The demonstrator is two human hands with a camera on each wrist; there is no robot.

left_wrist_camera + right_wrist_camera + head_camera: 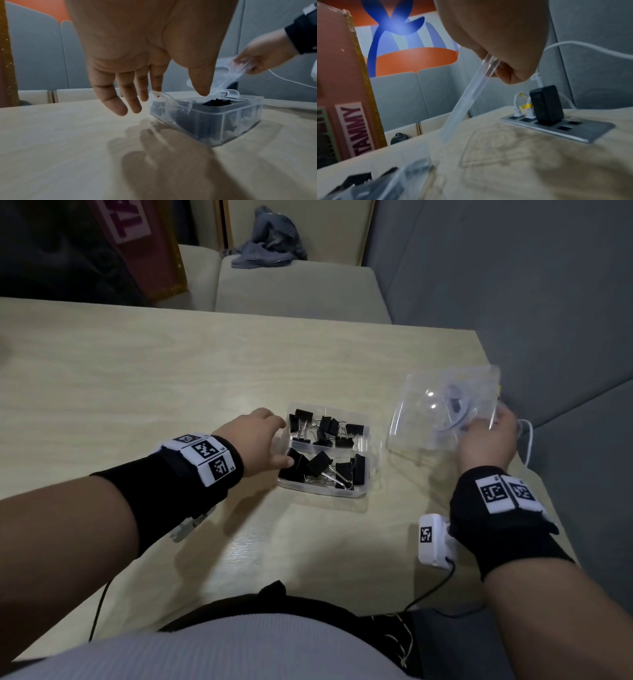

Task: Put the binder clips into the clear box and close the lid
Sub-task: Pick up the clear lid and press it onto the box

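Here the right hand (488,436) pinches one edge of the clear lid (442,409), thumb and fingers curled round the plastic, and holds it tilted off the table (137,364), just to the right of the clear box (368,440). The left hand (260,440) is spread and relaxed, gripping nothing; its fingers (118,105) hover at the box's left wall, and whether the thumb touches the rim I cannot tell.

The binder clips (325,446) all appear to be in the box already, so closing looks like the step in hand. To do it well, I would steady the box with the left hand against its wall, bring the lid over level, line up its corners with the rim, and press evenly round the edges. A wire handle sticking up could stop the lid seating, so poke it down first.

Counted: one box, one lid, and roughly ten black clips in two rows; overlaps hide the exact number. Behind the lid a power strip (556,127) carries a black adapter (546,102).
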